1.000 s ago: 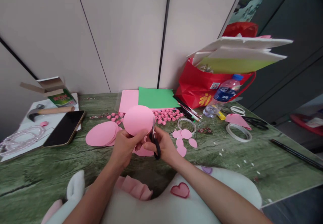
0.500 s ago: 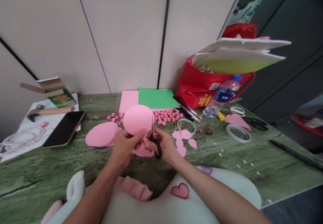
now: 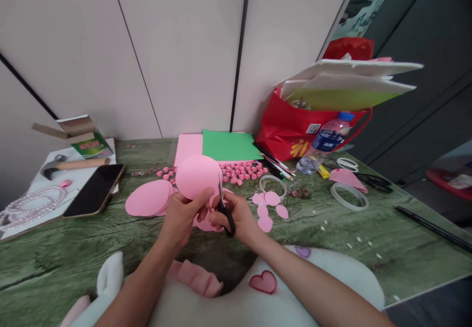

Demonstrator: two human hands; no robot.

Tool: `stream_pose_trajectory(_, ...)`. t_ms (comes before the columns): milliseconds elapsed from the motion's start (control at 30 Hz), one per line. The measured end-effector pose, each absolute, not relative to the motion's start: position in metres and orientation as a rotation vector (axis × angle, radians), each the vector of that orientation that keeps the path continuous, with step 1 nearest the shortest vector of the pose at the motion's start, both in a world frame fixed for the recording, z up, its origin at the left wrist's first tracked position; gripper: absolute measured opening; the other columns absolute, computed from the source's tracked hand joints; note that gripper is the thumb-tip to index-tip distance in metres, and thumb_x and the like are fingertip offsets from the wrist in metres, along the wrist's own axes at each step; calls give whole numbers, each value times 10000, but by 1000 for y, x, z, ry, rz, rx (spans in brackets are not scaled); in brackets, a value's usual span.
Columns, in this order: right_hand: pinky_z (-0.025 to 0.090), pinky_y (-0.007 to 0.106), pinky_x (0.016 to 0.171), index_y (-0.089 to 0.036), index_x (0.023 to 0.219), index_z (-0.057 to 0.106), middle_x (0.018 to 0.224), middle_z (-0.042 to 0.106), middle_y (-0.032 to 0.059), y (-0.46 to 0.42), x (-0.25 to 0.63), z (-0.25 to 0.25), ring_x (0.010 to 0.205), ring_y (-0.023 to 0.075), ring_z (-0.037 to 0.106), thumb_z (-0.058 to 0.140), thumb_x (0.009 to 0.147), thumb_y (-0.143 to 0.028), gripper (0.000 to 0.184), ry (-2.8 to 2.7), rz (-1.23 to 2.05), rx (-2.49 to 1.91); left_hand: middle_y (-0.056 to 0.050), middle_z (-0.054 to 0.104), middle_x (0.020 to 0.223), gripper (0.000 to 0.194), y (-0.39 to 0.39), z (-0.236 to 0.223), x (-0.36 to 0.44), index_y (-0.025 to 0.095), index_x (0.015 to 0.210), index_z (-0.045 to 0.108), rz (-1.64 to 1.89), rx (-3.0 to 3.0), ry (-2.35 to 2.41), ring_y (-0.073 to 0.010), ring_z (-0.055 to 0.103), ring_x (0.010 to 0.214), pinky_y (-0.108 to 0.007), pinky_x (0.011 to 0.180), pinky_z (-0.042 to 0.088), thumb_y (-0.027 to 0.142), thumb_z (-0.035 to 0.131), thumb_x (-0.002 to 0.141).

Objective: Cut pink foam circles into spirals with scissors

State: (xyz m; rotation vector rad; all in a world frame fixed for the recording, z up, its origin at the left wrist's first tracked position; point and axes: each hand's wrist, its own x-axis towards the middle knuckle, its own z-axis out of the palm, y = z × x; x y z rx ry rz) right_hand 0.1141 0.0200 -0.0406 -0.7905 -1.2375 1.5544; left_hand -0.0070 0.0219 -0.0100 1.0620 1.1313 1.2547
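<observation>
My left hand (image 3: 186, 216) pinches the lower edge of a round pink paper piece (image 3: 197, 175), held up off the table. My right hand (image 3: 238, 216) grips black-handled scissors (image 3: 221, 194), their blades pointing up along the right edge of that paper. Whether the blades are fully closed I cannot tell. Below the hands lies more pink paper (image 3: 206, 223), partly hidden by my fingers. To the left rests a stack of pink paper ovals (image 3: 147, 198). Small pink petal-shaped cutouts (image 3: 272, 198) are spread to the right of my right hand.
Small pink balls (image 3: 243, 172) lie before green paper (image 3: 232, 145). A phone (image 3: 94, 190), hammer (image 3: 75, 166) and pearl strand (image 3: 35, 204) are left. A red bag (image 3: 280, 125), water bottle (image 3: 324, 142) and tape roll (image 3: 348, 196) are right. A plush cushion (image 3: 332, 278) is in front.
The round pink paper has shifted slightly left and down, tilting a little. The scissors have moved slightly left with my right hand, still at the paper's right edge.
</observation>
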Motion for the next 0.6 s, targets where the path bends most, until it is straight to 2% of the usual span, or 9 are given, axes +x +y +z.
stream_pose_trajectory(100,345,178,386,-176,695,456,506,486,-58,20,115,-40,404,64,430,721,510,-328,357,-1254,1530,-781,51,403,333,286,23,-9,-7,115,418,496,1240,1064,1160,-31,323,330,-178,341,238,267,646,608)
stream_pose_trajectory(233,334,176,431,-173,754,469,558,491,-53,22,118,-37,467,63,419,729,506,-297,380,-1275,1468,-757,43,432,368,222,24,-9,-7,98,510,560,1190,1078,1184,-30,322,342,-176,334,205,279,668,580)
stream_pose_trajectory(400,364,192,489,-166,757,461,595,491,-43,24,119,-37,533,80,450,735,501,-265,388,-1290,1449,-737,31,441,400,236,23,-11,-8,85,537,564,1178,1106,1182,-29,316,358,-178,341,197,294,664,582)
stream_pose_trajectory(600,324,179,463,-168,762,449,594,464,-46,25,119,-40,522,71,408,733,506,-255,393,-1296,1446,-732,33,435,407,242,23,-12,-9,83,548,559,1181,1114,1179,-30,315,362,-181,344,199,296,667,581)
